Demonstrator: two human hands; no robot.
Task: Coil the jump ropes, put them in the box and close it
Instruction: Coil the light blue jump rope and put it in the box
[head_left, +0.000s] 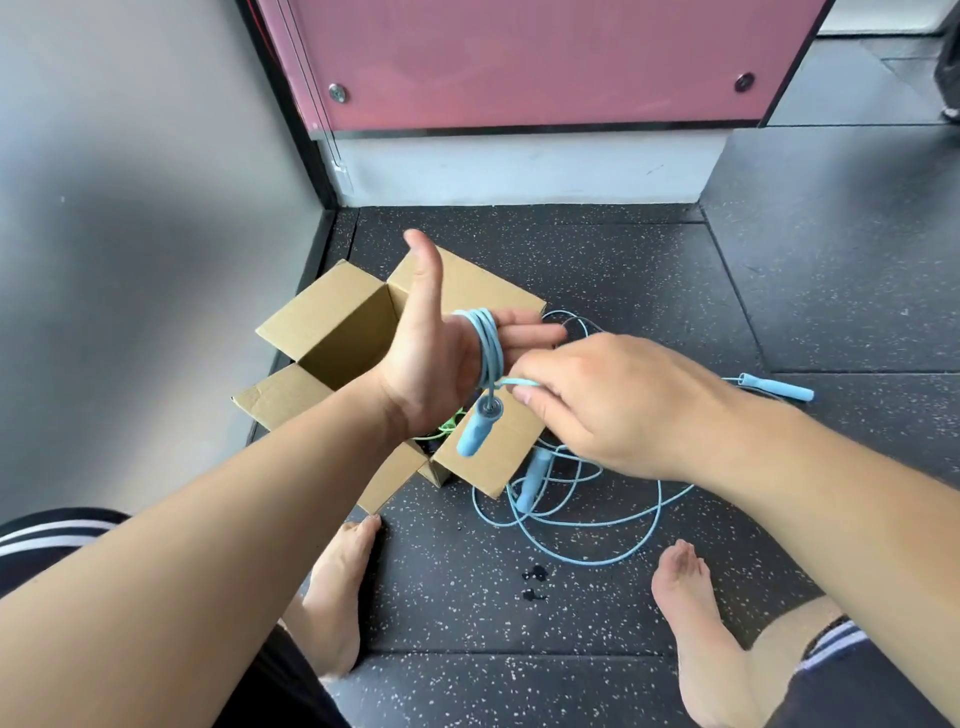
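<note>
Rope (485, 345), blue, thin, likely light and limp: coils circle your flat, straight-fingered left hand (441, 358) above the box (337, 322), handle (478, 426) dangling. Your right hand (613, 400) pinches the rope just beside them; hold it taut, coils may spring loose.

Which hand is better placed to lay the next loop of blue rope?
Right. The right hand pinches the blue rope beside the coil; the left hand is flat, with the rope wound round it.

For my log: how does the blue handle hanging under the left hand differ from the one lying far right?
The hanging handle dangles tilted; the far-right handle lies flat on the floor. The first's cord wraps the left hand; the second's lies loose. Both light blue.
</note>
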